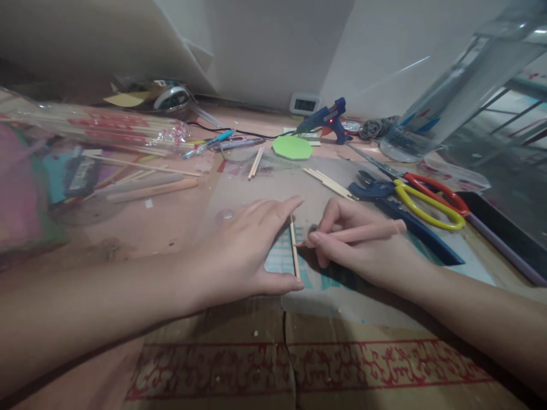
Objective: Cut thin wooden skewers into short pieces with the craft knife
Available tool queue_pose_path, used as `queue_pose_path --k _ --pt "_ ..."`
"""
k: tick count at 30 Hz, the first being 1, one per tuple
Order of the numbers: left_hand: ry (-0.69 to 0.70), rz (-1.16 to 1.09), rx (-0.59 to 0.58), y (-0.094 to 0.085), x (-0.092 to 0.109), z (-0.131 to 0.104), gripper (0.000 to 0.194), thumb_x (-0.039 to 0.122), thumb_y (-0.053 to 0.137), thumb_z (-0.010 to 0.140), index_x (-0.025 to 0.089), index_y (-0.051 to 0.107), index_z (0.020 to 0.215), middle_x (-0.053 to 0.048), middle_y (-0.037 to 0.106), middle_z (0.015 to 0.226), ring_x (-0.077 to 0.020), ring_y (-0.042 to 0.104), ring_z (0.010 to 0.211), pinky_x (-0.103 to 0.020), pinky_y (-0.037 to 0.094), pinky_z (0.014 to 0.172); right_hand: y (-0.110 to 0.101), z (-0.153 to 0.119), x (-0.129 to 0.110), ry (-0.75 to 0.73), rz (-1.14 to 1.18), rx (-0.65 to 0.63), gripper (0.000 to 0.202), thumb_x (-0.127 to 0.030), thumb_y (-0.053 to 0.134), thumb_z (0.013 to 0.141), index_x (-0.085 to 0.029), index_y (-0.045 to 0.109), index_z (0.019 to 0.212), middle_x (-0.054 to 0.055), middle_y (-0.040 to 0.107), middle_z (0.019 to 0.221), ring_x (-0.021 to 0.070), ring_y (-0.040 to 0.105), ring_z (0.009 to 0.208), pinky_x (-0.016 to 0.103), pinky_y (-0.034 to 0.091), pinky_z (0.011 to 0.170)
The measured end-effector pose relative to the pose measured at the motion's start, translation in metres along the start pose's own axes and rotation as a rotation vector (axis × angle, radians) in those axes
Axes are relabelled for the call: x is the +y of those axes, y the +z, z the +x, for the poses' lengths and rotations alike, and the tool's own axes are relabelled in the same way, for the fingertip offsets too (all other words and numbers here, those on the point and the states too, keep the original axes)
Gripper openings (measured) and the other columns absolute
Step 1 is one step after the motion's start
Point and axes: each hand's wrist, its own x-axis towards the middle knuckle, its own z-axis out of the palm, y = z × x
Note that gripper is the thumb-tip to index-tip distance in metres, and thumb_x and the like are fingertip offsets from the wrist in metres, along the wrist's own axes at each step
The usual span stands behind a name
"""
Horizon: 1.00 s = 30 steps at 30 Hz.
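A thin wooden stick [294,250] lies near the centre on a translucent sheet with blue-green print. My left hand [252,250] holds its two ends down, thumb at the near end and fingers at the far end. Between the fingers of my right hand [354,239] is a pinkish pen [367,231], its tip touching or very close to the stick's middle. Beyond the hands lie a pair of short sticks [255,163] and a bundle of several sticks [328,183].
Scissors with red and yellow handles [429,202] and blue-handled pliers [419,230] lie at right. At the back are a blue glue gun [327,121], a green octagon [293,147] and a clear container [444,97]. Bagged sticks [123,128] lie back left.
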Motion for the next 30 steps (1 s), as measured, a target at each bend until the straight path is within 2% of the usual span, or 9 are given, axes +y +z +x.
queue_pose_path --k 7,13,18,23,30 --pt "0.011 -0.001 -0.008 -0.001 0.001 -0.001 0.103 0.052 0.081 0.077 0.021 0.025 0.157 -0.014 0.055 0.144 -0.0339 0.052 0.133 -0.047 0.043 0.107 -0.002 -0.001 0.001 -0.029 0.025 0.057 0.025 -0.028 0.072 0.09 -0.023 0.051 0.077 0.0 0.072 0.064 0.0153 0.069 0.061 0.024 0.051 0.053" --pt "0.003 -0.025 -0.004 -0.001 0.001 0.0 0.101 0.05 0.081 0.077 0.025 0.024 0.157 -0.014 0.055 0.145 -0.0349 0.051 0.134 -0.049 0.043 0.108 -0.006 -0.002 0.01 -0.041 0.14 0.008 0.019 -0.032 0.064 0.096 -0.022 0.057 0.082 0.0 0.07 0.068 0.0126 0.067 0.061 0.022 0.048 0.052" --pt "0.018 -0.041 0.01 0.0 0.0 0.0 0.103 0.05 0.083 0.075 0.025 0.026 0.157 -0.013 0.056 0.143 -0.0355 0.051 0.133 -0.052 0.043 0.108 -0.006 -0.002 0.014 -0.035 0.136 -0.018 0.025 -0.031 0.067 0.094 -0.023 0.051 0.077 0.001 0.072 0.067 0.0159 0.071 0.067 0.025 0.053 0.057" --pt "0.012 -0.025 -0.008 -0.001 0.003 -0.001 0.103 0.049 0.084 0.073 0.023 0.028 0.156 -0.015 0.055 0.144 -0.0357 0.052 0.133 -0.051 0.044 0.107 -0.005 -0.003 0.006 -0.024 0.081 -0.078 0.023 -0.028 0.07 0.089 -0.022 0.053 0.074 0.004 0.076 0.07 0.0166 0.073 0.066 0.023 0.054 0.053" --pt "0.023 -0.028 -0.012 0.0 0.001 -0.002 0.102 0.05 0.082 0.076 0.022 0.025 0.156 -0.014 0.052 0.146 -0.0349 0.049 0.136 -0.051 0.043 0.109 -0.002 0.004 0.001 0.025 0.03 0.03 0.026 -0.03 0.071 0.088 -0.022 0.051 0.073 0.004 0.075 0.066 0.0166 0.071 0.061 0.023 0.051 0.052"
